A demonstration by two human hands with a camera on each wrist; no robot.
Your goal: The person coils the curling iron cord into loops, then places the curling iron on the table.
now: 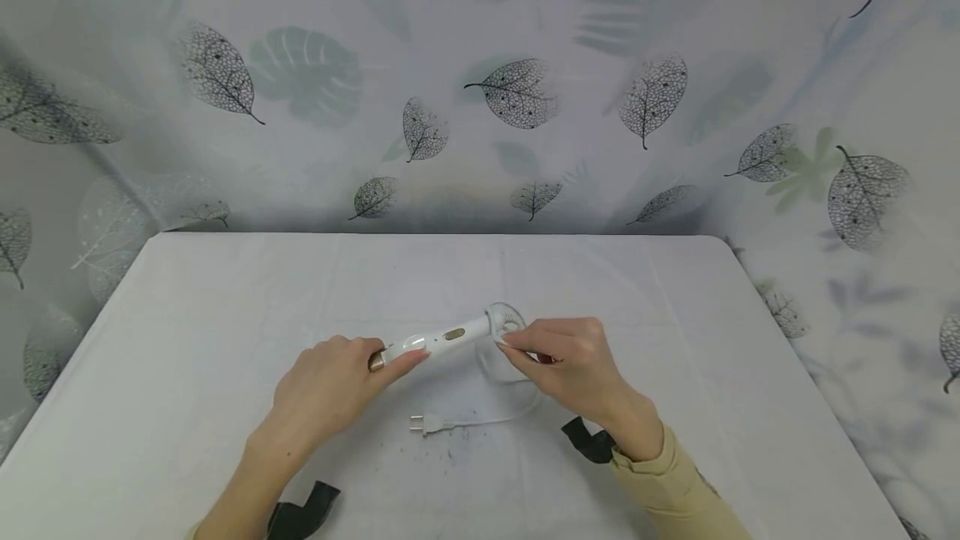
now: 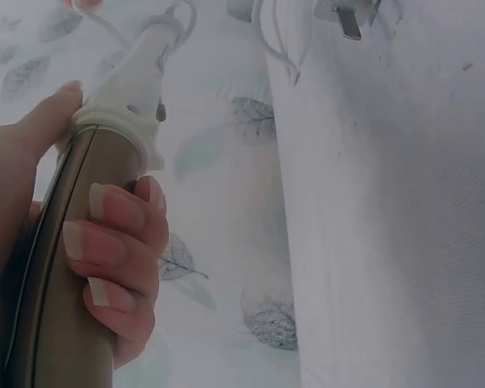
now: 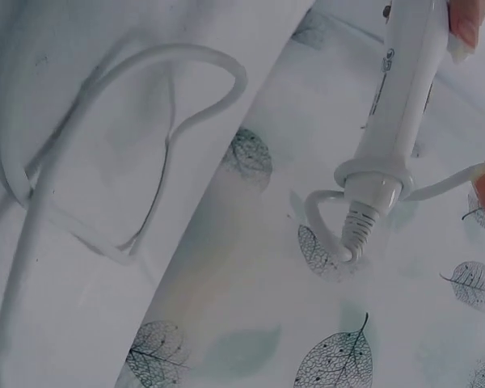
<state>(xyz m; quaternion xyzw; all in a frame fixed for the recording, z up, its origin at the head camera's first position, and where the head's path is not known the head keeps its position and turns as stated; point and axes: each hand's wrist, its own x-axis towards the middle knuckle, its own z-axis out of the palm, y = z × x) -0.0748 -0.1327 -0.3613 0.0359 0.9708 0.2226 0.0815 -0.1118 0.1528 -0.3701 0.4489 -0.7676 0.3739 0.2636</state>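
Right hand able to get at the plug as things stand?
Probably yes: the plug lies on the table, uncovered in the head view. The right hand pinches the cord, though, so it would likely have to let go first.

You are at a white table (image 1: 187,407) before a leaf-printed backdrop (image 1: 457,23); the kind of room is unclear.
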